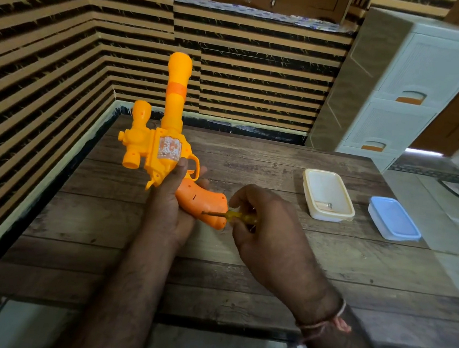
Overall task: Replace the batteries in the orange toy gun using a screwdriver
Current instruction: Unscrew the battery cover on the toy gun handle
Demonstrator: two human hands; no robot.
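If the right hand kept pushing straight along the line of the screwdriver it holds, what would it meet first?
The right hand points the screwdriver leftward at the orange toy gun's grip. The tip already appears to touch the grip, so that comes first; behind it sits the left hand. Depth at the tip is unclear.

glossy orange plastic toy gun [165, 150]; matt, rough-grained wood table [242, 260]; smooth plastic tubs [328, 195].

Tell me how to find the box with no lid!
Look at the wooden table, on its right side past the hands. Two plastic boxes sit there side by side, apart. The open box is the cream one nearer the toy gun, with something small lying inside; its neighbour, the blue-lidded box, is shut.
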